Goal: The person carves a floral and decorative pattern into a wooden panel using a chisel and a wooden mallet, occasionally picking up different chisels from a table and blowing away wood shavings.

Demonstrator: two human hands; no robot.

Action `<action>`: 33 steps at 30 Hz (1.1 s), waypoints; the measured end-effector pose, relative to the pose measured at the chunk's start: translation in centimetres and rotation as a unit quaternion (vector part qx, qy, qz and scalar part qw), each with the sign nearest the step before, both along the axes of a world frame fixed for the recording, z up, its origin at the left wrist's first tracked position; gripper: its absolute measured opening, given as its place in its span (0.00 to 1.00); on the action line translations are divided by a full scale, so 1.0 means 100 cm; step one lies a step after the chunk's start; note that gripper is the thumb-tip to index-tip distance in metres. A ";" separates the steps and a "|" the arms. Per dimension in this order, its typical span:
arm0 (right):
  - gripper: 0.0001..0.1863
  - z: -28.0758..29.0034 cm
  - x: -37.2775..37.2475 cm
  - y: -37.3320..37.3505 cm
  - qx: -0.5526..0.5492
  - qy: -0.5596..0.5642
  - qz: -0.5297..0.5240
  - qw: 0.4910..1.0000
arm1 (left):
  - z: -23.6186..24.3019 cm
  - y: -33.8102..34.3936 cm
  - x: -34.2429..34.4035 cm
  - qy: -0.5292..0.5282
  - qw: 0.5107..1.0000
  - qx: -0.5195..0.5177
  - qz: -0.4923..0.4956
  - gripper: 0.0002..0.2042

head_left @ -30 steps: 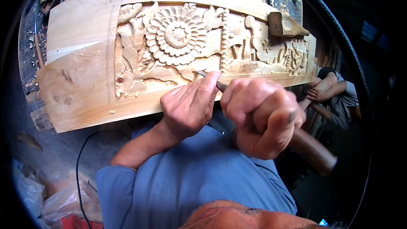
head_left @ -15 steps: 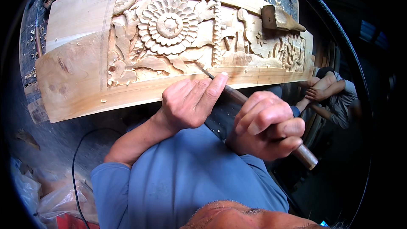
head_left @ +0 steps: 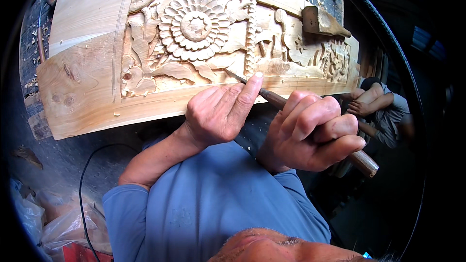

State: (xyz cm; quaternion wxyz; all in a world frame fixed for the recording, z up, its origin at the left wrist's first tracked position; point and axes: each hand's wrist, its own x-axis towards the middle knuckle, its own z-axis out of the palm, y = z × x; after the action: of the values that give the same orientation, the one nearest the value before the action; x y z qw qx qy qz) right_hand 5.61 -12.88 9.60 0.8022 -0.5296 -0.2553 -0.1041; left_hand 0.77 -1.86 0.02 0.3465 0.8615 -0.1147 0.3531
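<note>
A long pale wooden panel (head_left: 80,75) lies across the bench, carved in relief with a large round flower (head_left: 195,26), leaves and a beaded strip. My right hand (head_left: 315,131) is wrapped round the wooden handle of a carving chisel (head_left: 272,98), whose butt sticks out below the fist. The blade slants up to the left, its tip at the carved leaf just below the flower. Near the panel's front edge, my left hand (head_left: 221,111) has its fingers bent against the blade, the thumb side raised along it. The blade passes partly behind these fingers.
A wooden mallet (head_left: 323,22) rests on the panel's far right part. More tool handles and shavings lie on the dark bench (head_left: 29,58) behind and left. Another person (head_left: 383,106) sits at the right with folded arms. Plastic bags (head_left: 73,223) and a black cable (head_left: 83,184) are lower left.
My right hand and the chisel handle have swung up and to the right, so the chisel lies flatter. My left hand stays nearly in place; the tip remains by the same leaf.
</note>
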 end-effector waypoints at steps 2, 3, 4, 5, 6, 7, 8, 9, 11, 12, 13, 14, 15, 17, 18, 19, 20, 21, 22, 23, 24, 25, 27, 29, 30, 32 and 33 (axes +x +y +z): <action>0.30 0.000 0.000 0.001 -0.004 0.008 -0.006 1.000 | 0.000 0.000 0.001 0.001 1.000 0.000 0.003 0.25; 0.30 0.000 0.000 0.001 -0.006 0.012 -0.008 1.000 | -0.001 0.000 0.001 0.000 1.000 -0.001 0.004 0.25; 0.30 0.001 0.001 0.002 -0.011 0.013 -0.008 1.000 | -0.001 0.000 0.001 -0.001 1.000 0.000 0.006 0.25; 0.30 0.002 0.001 0.003 -0.016 0.014 -0.008 1.000 | -0.001 0.000 0.002 0.000 1.000 0.000 0.006 0.25; 0.30 0.002 0.002 0.004 -0.021 0.015 -0.008 1.000 | -0.001 0.000 0.002 0.000 1.000 -0.003 0.004 0.25; 0.30 0.002 0.003 0.003 -0.024 0.011 -0.001 1.000 | -0.001 0.000 0.002 0.001 1.000 -0.006 0.003 0.26; 0.30 0.002 0.004 0.002 -0.027 0.006 0.005 1.000 | -0.003 -0.002 0.001 0.002 1.000 -0.012 -0.001 0.26; 0.30 0.001 0.005 0.002 -0.029 0.002 0.011 1.000 | -0.004 -0.002 0.001 0.003 1.000 -0.017 -0.005 0.26; 0.30 0.001 0.006 0.003 -0.029 0.004 0.004 1.000 | -0.003 -0.001 0.001 0.009 1.000 -0.018 -0.007 0.25; 0.30 0.001 0.006 0.005 -0.028 0.005 0.001 1.000 | -0.003 -0.001 0.001 0.011 1.000 -0.018 -0.008 0.25; 0.29 0.001 0.007 0.007 -0.027 0.003 0.002 1.000 | -0.003 -0.001 0.001 0.014 1.000 -0.019 -0.004 0.25; 0.29 0.001 0.008 0.010 -0.025 0.000 0.003 1.000 | -0.003 -0.002 0.001 0.016 1.000 -0.019 0.000 0.24; 0.29 0.000 0.009 0.013 -0.024 -0.002 0.004 1.000 | -0.004 -0.002 0.000 0.018 1.000 -0.020 0.003 0.24; 0.28 0.000 0.010 0.021 -0.033 -0.005 -0.017 0.999 | -0.001 -0.001 0.002 0.017 0.999 -0.045 0.006 0.23; 0.27 0.000 0.011 0.024 -0.037 -0.006 -0.027 0.999 | 0.000 -0.001 0.002 0.022 0.998 -0.055 0.004 0.22; 0.26 0.003 0.014 0.027 -0.059 0.007 -0.038 0.998 | 0.000 -0.001 0.003 0.025 0.998 -0.066 0.005 0.22; 0.26 0.006 0.016 0.030 -0.080 0.020 -0.049 0.995 | 0.000 -0.002 0.002 0.033 0.997 -0.074 0.001 0.21; 0.24 0.006 0.021 0.031 -0.086 0.036 -0.040 0.995 | -0.001 -0.004 0.002 0.041 0.996 -0.082 -0.002 0.21; 0.23 0.005 0.026 0.033 -0.091 0.050 -0.029 0.994 | -0.007 -0.012 0.001 0.100 0.984 -0.146 -0.015 0.21; 0.22 0.005 0.032 0.037 -0.097 0.065 -0.017 0.993 | -0.012 -0.019 -0.001 0.160 0.964 -0.209 -0.030 0.21; 0.21 0.005 0.036 0.044 -0.108 0.091 -0.004 0.990 | -0.017 -0.021 -0.003 0.156 0.962 -0.222 -0.019 0.21; 0.20 0.006 0.035 0.049 -0.157 0.075 -0.025 0.984 | -0.016 -0.021 0.000 0.151 0.960 -0.235 -0.011 0.21; 0.19 0.008 0.027 0.054 -0.234 0.022 -0.069 0.969 | -0.015 -0.012 0.005 0.042 0.981 -0.186 0.032 0.20; 0.20 0.007 0.016 0.047 -0.230 -0.038 -0.075 0.970 | -0.005 -0.005 0.005 0.005 0.982 -0.188 0.025 0.18; 0.20 0.003 0.010 0.039 -0.198 -0.059 -0.060 0.977 | 0.001 -0.002 0.004 0.007 0.979 -0.203 0.008 0.17; 0.23 0.003 0.008 0.016 -0.115 -0.096 0.086 0.985 | 0.001 0.004 -0.002 -0.007 0.986 -0.168 -0.016 0.16; 0.25 0.010 0.012 0.000 -0.067 -0.109 0.215 0.968 | 0.001 0.009 -0.005 -0.035 0.993 -0.115 -0.016 0.16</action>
State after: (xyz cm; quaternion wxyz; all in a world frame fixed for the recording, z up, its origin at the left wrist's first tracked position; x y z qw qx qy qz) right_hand 6.80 -12.83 10.63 0.7357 -0.5001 -0.4557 0.0307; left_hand 0.30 -1.00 0.07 0.4447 0.8010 -0.0997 0.3883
